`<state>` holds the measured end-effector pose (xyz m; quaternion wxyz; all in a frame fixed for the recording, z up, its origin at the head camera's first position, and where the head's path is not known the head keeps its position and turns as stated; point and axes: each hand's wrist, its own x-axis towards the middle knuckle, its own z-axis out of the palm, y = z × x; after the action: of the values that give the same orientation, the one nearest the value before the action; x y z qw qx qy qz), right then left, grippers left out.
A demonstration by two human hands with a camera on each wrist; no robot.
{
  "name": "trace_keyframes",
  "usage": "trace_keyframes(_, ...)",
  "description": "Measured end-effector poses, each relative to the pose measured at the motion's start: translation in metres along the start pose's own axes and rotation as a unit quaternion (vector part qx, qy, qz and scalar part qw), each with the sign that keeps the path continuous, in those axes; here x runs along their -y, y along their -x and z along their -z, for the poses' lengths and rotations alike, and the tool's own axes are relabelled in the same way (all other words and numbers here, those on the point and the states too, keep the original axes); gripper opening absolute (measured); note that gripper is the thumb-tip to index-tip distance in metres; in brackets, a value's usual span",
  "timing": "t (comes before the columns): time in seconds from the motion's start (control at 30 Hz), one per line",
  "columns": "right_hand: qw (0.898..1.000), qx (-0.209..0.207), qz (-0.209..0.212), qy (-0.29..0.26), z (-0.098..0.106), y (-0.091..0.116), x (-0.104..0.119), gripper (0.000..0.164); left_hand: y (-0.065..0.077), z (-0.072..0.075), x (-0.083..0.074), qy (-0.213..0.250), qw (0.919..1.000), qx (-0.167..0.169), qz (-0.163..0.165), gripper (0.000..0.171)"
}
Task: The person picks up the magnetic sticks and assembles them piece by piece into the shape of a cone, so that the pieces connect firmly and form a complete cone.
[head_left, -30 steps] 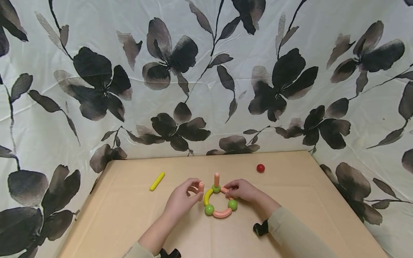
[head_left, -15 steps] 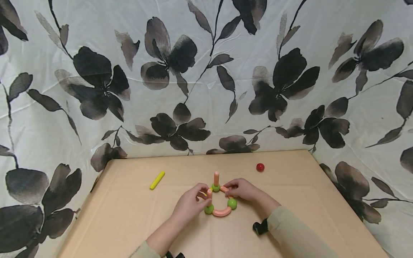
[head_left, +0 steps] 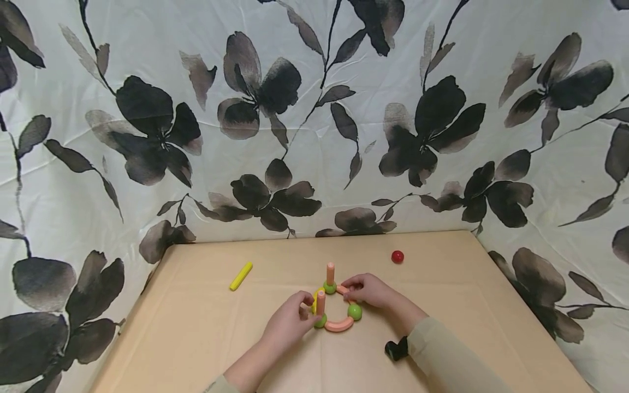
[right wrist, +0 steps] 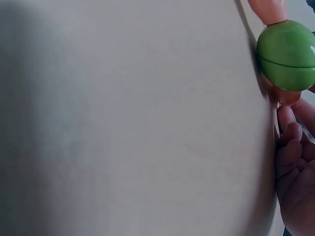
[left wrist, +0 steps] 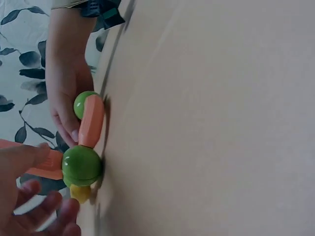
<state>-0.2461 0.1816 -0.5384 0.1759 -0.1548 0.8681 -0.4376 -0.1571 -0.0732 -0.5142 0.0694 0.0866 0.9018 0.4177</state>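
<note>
A ring of green balls and curved rods lies on the table. A straight salmon rod (head_left: 321, 303) stands upright on the front left green ball (left wrist: 81, 166). My left hand (head_left: 290, 319) is right beside that rod; in the left wrist view its thumb overlaps the rod and its fingers are spread off it. My right hand (head_left: 371, 289) pinches the curved salmon rod (head_left: 341, 290) on the ring's right side, between the back ball and the right green ball (head_left: 354, 311). Another salmon rod (head_left: 330, 274) rises from the back ball. The yellow curved rod (head_left: 315, 302) is partly hidden.
A straight yellow rod (head_left: 241, 276) lies to the left of the ring. Toward the back right sits a red ball (head_left: 397, 256). The tan table (head_left: 187, 327) meets a flower-patterned cloth (head_left: 314, 136) behind it.
My left hand has brought the salmon rod rightward onto the front left green ball, where it now stands, and the fingers have loosened from it. The right hand has kept its place.
</note>
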Motion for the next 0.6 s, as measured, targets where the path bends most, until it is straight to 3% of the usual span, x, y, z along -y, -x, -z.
trace_keyframes(0.13,1.0,-0.006,0.007,-0.002,-0.001,0.0,0.0,0.031,0.001,-0.008,0.005,-0.035,0.9991,0.004,0.024,0.045)
trace_keyframes(0.33,1.0,-0.009,0.02,0.015,-0.003,-0.001,-0.001,0.029,-0.001,-0.02,0.005,-0.082,0.9965,-0.008,0.013,0.05)
trace_keyframes(0.6,1.0,-0.014,0.012,0.015,-0.005,0.0,0.005,0.029,-0.004,-0.017,0.001,-0.078,0.9966,-0.013,0.022,0.046)
